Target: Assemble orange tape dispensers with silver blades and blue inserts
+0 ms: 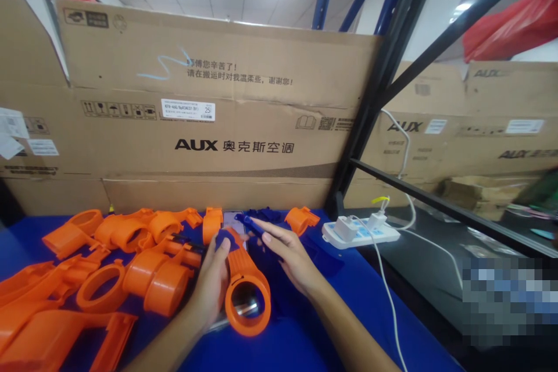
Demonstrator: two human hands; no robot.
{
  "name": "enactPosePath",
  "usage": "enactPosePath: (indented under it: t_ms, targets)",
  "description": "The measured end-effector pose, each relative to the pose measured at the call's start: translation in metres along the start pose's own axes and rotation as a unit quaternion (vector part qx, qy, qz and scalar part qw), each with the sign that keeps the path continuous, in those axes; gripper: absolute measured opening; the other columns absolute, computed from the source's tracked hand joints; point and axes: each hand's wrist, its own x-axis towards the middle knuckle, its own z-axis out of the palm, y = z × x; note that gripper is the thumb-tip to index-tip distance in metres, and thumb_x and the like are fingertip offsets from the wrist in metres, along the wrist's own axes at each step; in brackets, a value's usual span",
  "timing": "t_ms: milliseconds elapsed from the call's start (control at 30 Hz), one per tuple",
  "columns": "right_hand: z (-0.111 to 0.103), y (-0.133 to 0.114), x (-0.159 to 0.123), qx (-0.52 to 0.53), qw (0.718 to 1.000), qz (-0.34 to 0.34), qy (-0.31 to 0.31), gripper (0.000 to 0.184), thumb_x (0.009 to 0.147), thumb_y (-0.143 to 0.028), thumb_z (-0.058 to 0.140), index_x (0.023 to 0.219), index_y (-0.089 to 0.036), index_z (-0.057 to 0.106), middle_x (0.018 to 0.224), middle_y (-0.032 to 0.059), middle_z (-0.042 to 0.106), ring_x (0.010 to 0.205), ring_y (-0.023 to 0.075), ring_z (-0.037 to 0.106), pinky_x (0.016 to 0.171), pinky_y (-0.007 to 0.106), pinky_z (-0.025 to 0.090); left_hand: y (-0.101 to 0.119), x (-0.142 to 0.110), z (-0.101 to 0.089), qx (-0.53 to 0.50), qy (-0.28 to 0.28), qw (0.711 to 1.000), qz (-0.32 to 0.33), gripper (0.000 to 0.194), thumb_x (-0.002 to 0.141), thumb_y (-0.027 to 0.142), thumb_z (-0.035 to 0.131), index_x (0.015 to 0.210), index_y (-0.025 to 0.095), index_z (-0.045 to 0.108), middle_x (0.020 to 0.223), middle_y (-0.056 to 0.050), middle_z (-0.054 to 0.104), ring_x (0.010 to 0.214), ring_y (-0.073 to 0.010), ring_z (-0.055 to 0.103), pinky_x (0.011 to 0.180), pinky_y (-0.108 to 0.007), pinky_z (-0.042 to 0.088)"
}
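Note:
My left hand (212, 279) is closed around an orange plastic part (242, 260) with a handle-like body and a round ring at its near end. A dark blue piece (224, 238) sits at the part's far end, under my left thumb. Just to the right, my right hand (290, 250) pinches a small blue plastic piece (251, 222) between thumb and fingers, apart from the ring. Its exact shape is partly hidden by the fingers. Through the ring a shiny dark object shows, too little of it to name.
Several similar orange parts (143, 273) cover the left of the blue table (340, 325). Small dark blue pieces (265, 214) and a phone-like flat object (233, 220) lie behind my hands. A white power strip (360, 233) with cables is at right, before a cardboard box (235, 104).

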Motion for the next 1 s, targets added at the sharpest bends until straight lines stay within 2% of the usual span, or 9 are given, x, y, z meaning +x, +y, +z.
enactPosePath:
  t_ms: [167,300,533,900,1000]
  targets:
    - [-0.009,-0.003,0.002,0.005,1.000,-0.015,0.019,0.045,0.089,-0.048,0.075,0.130,-0.029,0.073,0.136,0.0080,0.070,0.130,0.0326,0.061,0.115,0.054,0.042,0.002,0.007,-0.003,-0.013,0.040,0.997,0.066,0.045,0.082,0.039,0.082,0.120,0.027,0.062,0.120,-0.005,0.073,0.117,-0.0244,0.067,0.099,-0.036,0.052]
    - [-0.008,-0.004,0.001,-0.027,0.999,-0.030,-0.014,0.042,0.090,-0.045,0.075,0.128,-0.028,0.074,0.131,0.0079,0.073,0.122,0.0305,0.065,0.112,0.053,0.045,0.003,0.007,-0.006,0.005,0.039,0.994,0.102,0.048,0.080,0.031,0.084,0.122,0.030,0.060,0.117,-0.002,0.072,0.109,-0.0207,0.068,0.093,-0.031,0.053]
    - [-0.012,-0.004,0.002,-0.104,0.991,-0.064,-0.054,0.035,0.091,-0.041,0.074,0.123,-0.027,0.075,0.124,0.0083,0.073,0.119,0.0296,0.065,0.109,0.051,0.046,0.002,0.005,-0.011,0.029,0.054,0.991,0.116,0.047,0.079,0.030,0.085,0.119,0.032,0.061,0.119,-0.001,0.068,0.118,-0.0218,0.063,0.102,-0.035,0.050]
    - [-0.016,0.001,0.003,-0.098,0.993,-0.037,-0.049,0.035,0.090,-0.038,0.076,0.123,-0.026,0.074,0.122,0.0077,0.074,0.116,0.0279,0.067,0.105,0.047,0.050,0.004,0.004,-0.008,0.033,0.036,0.991,0.126,0.047,0.081,0.028,0.084,0.123,0.032,0.061,0.119,-0.002,0.068,0.116,-0.0213,0.064,0.105,-0.038,0.051]
    - [-0.015,0.001,0.002,-0.070,0.996,-0.028,-0.052,0.039,0.091,-0.038,0.076,0.128,-0.025,0.071,0.125,0.0082,0.073,0.117,0.0272,0.068,0.104,0.046,0.052,0.005,0.003,-0.007,0.041,0.028,0.989,0.139,0.050,0.082,0.027,0.083,0.126,0.032,0.060,0.125,-0.002,0.068,0.119,-0.0219,0.063,0.106,-0.039,0.051]
